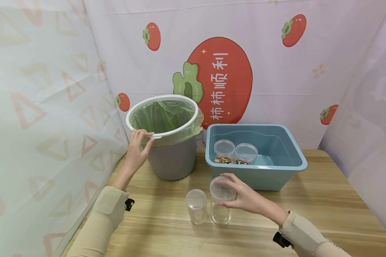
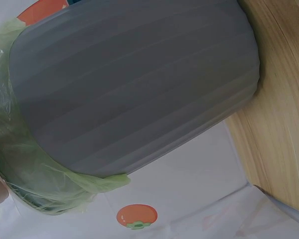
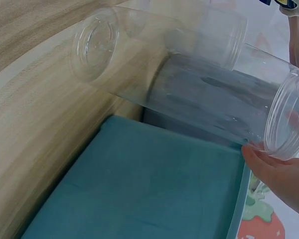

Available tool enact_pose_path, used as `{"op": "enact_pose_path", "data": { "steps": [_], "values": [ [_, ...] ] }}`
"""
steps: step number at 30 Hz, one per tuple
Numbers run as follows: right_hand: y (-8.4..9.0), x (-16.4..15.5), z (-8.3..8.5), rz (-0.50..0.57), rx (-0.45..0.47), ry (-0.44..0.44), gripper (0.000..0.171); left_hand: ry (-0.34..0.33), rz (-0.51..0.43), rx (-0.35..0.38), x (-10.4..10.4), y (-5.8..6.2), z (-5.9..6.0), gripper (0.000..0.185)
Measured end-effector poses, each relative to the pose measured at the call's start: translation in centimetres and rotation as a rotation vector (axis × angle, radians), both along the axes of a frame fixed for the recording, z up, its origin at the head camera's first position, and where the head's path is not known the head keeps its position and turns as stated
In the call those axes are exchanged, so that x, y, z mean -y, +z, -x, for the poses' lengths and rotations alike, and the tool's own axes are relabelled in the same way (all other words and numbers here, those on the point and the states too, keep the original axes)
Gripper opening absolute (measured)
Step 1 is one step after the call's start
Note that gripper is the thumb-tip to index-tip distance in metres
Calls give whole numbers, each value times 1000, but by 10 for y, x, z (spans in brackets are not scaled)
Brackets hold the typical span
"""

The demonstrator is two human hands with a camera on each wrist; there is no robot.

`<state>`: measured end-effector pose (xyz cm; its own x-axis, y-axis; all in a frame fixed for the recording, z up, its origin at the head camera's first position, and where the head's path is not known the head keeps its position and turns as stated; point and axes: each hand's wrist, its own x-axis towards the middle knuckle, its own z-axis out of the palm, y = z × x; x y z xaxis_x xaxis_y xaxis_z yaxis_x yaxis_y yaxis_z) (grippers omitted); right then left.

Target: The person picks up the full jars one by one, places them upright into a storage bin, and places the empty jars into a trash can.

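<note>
My left hand (image 1: 139,148) holds the front rim of a grey trash can (image 1: 173,160), with fingers over the white ring and the thumb below it. A green bag (image 1: 162,112) lines the can and hangs over its edge. In the left wrist view the can's ribbed side (image 2: 139,89) fills most of the picture. My right hand (image 1: 244,194) grips a tall clear plastic jar (image 1: 221,212) around its lid end. Nothing shows inside this jar. Just left of it stands a smaller clear lidded jar (image 1: 197,212) on the table.
Behind the jars is a blue plastic tub (image 1: 251,178). Inside it, toward the left, sit two lidded jars, one (image 1: 224,151) beside the other (image 1: 246,151), with walnut pieces in them. Printed curtains (image 1: 115,46) enclose the wooden table (image 1: 161,221) at the back and sides.
</note>
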<state>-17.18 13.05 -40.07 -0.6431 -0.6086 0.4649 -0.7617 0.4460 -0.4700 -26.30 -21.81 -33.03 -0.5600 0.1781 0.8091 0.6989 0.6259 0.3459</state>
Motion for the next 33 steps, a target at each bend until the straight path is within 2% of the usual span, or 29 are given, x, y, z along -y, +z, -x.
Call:
{"op": "enact_pose_path", "data": {
  "steps": [9, 13, 20, 24, 33],
  "values": [
    [-4, 1, 2, 69, -48, 2, 52, -6, -4, 7, -1, 1, -1, 16],
    [1, 1, 4, 111, -91, 3, 51, -2, -5, 6, -1, 1, -1, 16],
    [20, -2, 9, 146, -98, -3, 54, 0, -10, 2, 0, 0, -1, 17],
    [31, -3, 12, 151, -138, -8, 56, 2, -5, 4, 0, -1, 0, 17],
    [63, -6, 16, 171, -168, -19, 55, 2, 4, -2, 0, 0, -1, 16]
  ]
}}
